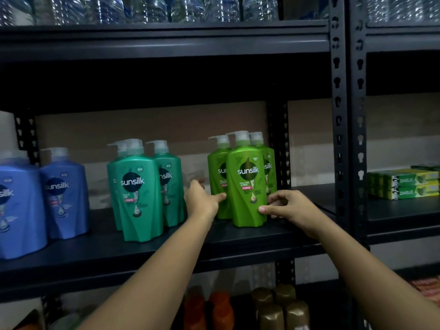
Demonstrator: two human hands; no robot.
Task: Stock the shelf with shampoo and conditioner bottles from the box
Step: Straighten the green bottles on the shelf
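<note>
Three light green Sunsilk pump bottles stand grouped on the black shelf (238,236). The front light green bottle (246,186) faces me. My right hand (289,207) pinches its lower right edge, thumb on the front and fingers curled round the side. My left hand (201,198) reaches in from the left with straight fingers, and its thumb touches the bottle's left side. The rear left green bottle (217,172) stands just past that hand. Three teal bottles (138,191) stand further left, and blue bottles (64,194) at the far left. No box is in view.
A black slotted upright (338,139) bounds the bay on the right. Beyond it lie green toothpaste boxes (409,184). Clear water bottles (147,8) fill the shelf above. Orange bottles (214,310) and gold bottles (281,308) stand on the shelf below.
</note>
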